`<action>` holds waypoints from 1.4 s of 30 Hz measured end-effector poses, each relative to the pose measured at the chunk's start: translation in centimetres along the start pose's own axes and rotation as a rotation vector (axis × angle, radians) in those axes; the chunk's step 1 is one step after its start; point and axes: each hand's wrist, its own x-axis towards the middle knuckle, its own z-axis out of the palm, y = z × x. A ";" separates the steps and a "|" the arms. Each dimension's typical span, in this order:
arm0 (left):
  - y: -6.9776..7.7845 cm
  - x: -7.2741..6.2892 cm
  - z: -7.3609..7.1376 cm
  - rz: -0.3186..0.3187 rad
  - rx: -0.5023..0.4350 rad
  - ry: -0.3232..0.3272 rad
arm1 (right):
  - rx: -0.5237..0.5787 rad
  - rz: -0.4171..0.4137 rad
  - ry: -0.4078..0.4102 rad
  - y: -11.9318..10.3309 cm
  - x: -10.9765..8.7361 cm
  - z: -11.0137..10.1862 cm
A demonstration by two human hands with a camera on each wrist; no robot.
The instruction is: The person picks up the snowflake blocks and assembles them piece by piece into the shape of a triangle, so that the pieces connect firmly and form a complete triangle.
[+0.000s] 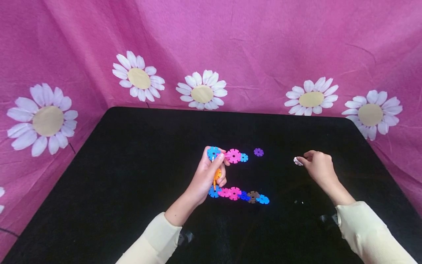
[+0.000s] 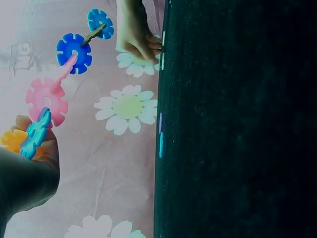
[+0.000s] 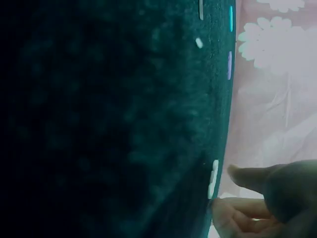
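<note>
My left hand point(image 1: 211, 174) grips a linked chain of notched plastic discs, with the thumb over an orange disc point(image 1: 217, 174) and a blue disc point(image 1: 213, 153) above it. From the lower blue disc point(image 1: 214, 191) a row runs right: pink discs point(image 1: 234, 193), a dark blue disc point(image 1: 244, 195), a brown disc point(image 1: 252, 197) and a light blue disc point(image 1: 263, 199). In the left wrist view this row, with its pink disc point(image 2: 47, 101), stands above the table. My right hand point(image 1: 319, 167) is down at a white disc point(image 1: 298, 161); thumb and forefinger are apart in the right wrist view, close beside white discs point(image 3: 213, 179).
A purple disc point(image 1: 258, 152) and a small light blue disc point(image 1: 244, 157) lie on the black table point(image 1: 132, 165) between the hands. Small white bits point(image 1: 299, 202) lie nearer me on the right. Pink cloth point(image 1: 250, 55) with daisies hangs behind the table.
</note>
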 end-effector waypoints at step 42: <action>-0.7 0.1 -0.1 -0.043 -0.020 -0.011 | 0.577 -0.768 0.477 -13.6 -4.4 3.0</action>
